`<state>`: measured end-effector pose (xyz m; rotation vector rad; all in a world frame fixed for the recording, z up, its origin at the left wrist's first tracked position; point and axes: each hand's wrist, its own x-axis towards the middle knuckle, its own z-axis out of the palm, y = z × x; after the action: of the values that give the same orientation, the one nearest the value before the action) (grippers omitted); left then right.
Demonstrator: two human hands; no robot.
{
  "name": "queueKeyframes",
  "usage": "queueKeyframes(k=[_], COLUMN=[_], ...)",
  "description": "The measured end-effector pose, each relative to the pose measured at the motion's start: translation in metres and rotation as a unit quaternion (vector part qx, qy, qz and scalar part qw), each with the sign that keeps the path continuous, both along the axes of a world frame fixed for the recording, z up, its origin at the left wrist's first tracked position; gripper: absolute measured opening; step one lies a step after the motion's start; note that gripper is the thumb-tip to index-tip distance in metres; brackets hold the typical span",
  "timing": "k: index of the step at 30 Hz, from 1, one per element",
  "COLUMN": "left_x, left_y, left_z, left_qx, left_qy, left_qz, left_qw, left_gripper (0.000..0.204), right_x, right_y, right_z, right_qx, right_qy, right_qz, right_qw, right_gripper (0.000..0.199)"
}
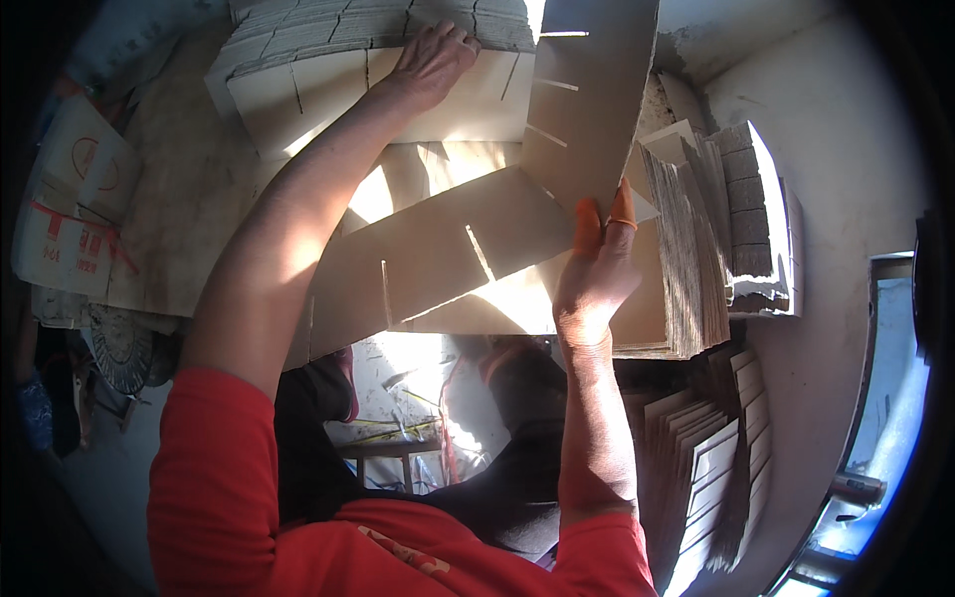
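Note:
My right hand point(597, 274), with orange covers on two fingertips, pinches a slotted cardboard strip point(587, 109) that rises toward the far edge of the view. A second slotted cardboard strip point(428, 254) slants down to the left from the same hand; whether the two are joined there I cannot tell. Farther off, my left hand point(435, 65) curls its fingers over the top edge of the front sheet of a standing stack of slotted cardboard point(298, 95). Its fingertips are partly hidden behind that edge.
Bundled cardboard pieces point(686, 259) stand at the right of the work surface, with more cardboard stacks point(696, 458) below. A white printed carton point(70, 199) sits at far left. Scraps and straps litter the floor point(398, 383) between my legs. A window point(885, 368) is at right.

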<state>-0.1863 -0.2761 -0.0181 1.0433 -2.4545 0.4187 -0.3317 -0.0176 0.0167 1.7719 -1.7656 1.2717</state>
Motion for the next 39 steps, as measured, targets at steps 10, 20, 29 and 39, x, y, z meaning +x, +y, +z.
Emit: queueKeyframes(k=[10,20,29,39], left_x=[0.015,0.018,0.016,0.014], left_y=[0.041,0.069,0.08,0.099], left_z=[0.005,0.004,0.004,0.015], left_qx=[0.113,0.126,0.106,0.084], left_qy=[0.092,0.089,0.078,0.119], left_qz=[-0.175,-0.142,-0.13,-0.147], left_qw=[0.974,0.978,0.983,0.978], left_gripper=[0.014,0.008,0.011,0.007], right_x=[0.0,0.002,0.002,0.002], right_y=[0.005,0.013,0.016,0.014], right_z=[0.009,0.014,0.015,0.006], right_qx=[0.025,0.048,0.039,0.026], right_qy=[-0.031,-0.046,-0.045,-0.012], right_qz=[0.013,0.011,0.011,0.009], right_qw=[0.999,0.998,0.998,1.0], right_gripper=[0.05,0.053,0.054,0.055])
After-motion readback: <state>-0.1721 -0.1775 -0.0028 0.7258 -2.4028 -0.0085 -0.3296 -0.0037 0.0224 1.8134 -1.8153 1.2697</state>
